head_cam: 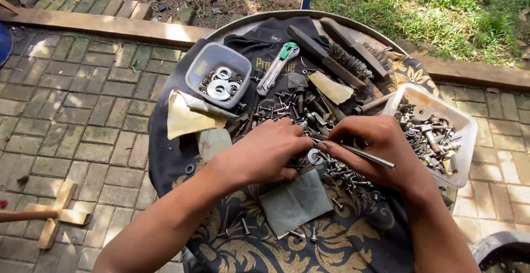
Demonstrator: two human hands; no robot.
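head view. round tabletop (243,22) draped with a dark cloth (342,240), gold pattern. loose pile of bolts (298,115) at centre, both hands in it.

step in hand, as judged: sorting or picking small hardware out of the pile. left hand (265,151) lies palm down on the pile at 9 o'clock of centre, fingers curled loosely; the fingertips are tucked into the hardware, so i cannot tell whether its grip has closed on a piece. right hand (381,149) at 3 o'clock, grip pinched together on a thin metal rod (359,154) that runs from the fingertips out to about 4 o'clock across the hand. a washer (314,156) lies just beside the rod's tip, between the two hands.

next move would call for a fine pinch: pieces are small, tangled and touching one another.

surroundings: clear tub of washers (219,74) at 11 o'clock; white tub of mixed bolts (436,132) at 3 o'clock, just beside the right hand; utility knife (277,66) at 12; wire brush (337,57) at 1; grey sandpaper sheet (295,202) at 6, under the wrists.
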